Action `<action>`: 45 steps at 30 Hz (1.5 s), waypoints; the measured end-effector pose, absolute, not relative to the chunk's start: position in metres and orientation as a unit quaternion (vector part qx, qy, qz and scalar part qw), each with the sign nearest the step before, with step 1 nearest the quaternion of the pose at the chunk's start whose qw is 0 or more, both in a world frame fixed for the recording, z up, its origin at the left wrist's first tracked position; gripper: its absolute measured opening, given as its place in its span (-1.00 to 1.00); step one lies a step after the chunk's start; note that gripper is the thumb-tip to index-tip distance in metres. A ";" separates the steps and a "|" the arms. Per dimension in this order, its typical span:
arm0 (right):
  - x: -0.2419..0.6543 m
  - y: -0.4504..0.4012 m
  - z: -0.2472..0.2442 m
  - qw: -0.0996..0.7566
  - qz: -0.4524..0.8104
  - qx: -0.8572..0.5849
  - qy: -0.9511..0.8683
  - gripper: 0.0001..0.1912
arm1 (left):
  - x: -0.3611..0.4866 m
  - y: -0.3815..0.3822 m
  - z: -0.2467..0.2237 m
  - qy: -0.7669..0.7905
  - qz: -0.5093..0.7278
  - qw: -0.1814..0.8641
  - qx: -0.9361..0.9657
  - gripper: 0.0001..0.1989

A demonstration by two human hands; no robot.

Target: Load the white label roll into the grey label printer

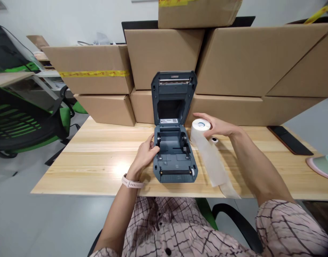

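Observation:
A dark grey label printer point(175, 162) stands on the wooden table with its lid point(171, 93) swung up, baring the inner roll bay and a black roller near the front. My left hand point(145, 154) grips the printer's left rim, thumb over the edge and fingers along the outside. Just right of the printer, my right hand point(219, 126) is closed around a white label roll point(200, 125) standing on end. A loose strip point(212, 162) unwinds from the roll toward the table's front edge. Beside the roll lies a small white piece with a dark centre point(214, 140).
Stacked cardboard boxes point(164, 59) line the table's back. At the right are a black phone-like slab point(289, 140) and a pink-rimmed green object point(323, 166). A black and green chair point(27, 121) stands left of the wooden table point(100, 157).

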State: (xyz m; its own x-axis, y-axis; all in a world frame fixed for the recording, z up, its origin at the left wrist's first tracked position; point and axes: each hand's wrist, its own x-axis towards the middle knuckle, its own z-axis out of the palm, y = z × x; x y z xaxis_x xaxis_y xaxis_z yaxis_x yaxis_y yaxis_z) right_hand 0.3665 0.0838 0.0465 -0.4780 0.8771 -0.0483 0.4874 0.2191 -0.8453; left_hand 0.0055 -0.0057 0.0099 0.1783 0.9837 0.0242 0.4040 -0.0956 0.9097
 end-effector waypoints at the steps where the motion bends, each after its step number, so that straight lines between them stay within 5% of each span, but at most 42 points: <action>1: 0.365 0.086 0.041 0.227 0.440 -0.454 -0.741 0.18 | 0.006 -0.006 0.010 0.533 0.355 0.410 0.649 -0.25; 7: 0.387 0.077 0.028 0.249 0.488 -0.438 -0.713 0.15 | 0.006 -0.005 0.009 0.537 0.353 0.410 0.647 -0.25; 11: 0.419 0.042 0.015 0.320 0.549 -0.427 -0.643 -0.06 | 0.006 -0.005 0.010 0.534 0.353 0.409 0.651 -0.25; 18: 0.409 0.005 0.002 0.285 0.528 -0.462 -0.653 -0.62 | 0.006 -0.006 0.013 0.538 0.345 0.401 0.656 -0.26; 21: 0.383 0.005 0.039 0.273 0.517 -0.415 -0.697 -0.57 | 0.006 -0.006 0.011 0.535 0.346 0.403 0.657 -0.27; 27: 0.278 0.020 0.112 0.131 0.262 -0.329 -0.898 -0.58 | 0.005 -0.004 0.007 0.522 0.359 0.417 0.652 -0.25; 30: 0.233 0.034 0.107 0.013 0.130 -0.351 -0.927 -0.64 | 0.005 -0.003 0.006 0.514 0.362 0.421 0.653 -0.26; 35: 0.204 0.046 0.085 -0.101 0.090 -0.366 -0.921 -0.66 | 0.004 -0.003 0.005 0.514 0.356 0.417 0.660 -0.27; 41: 0.210 0.030 0.084 -0.082 0.086 -0.343 -0.932 -0.67 | 0.004 -0.003 0.006 0.519 0.349 0.405 0.667 -0.30; 45: 0.235 -0.009 0.082 0.074 0.121 -0.303 -0.943 -0.70 | 0.005 -0.004 0.009 0.523 0.345 0.404 0.666 -0.29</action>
State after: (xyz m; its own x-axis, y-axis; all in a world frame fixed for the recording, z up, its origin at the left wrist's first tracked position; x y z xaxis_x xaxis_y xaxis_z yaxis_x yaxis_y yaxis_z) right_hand 0.2347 -0.0090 0.0820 -0.8060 0.5883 0.0660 0.5525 0.7876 -0.2728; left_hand 0.0050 -0.0043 0.0086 0.2134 0.9763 0.0371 0.4182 -0.1256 0.8996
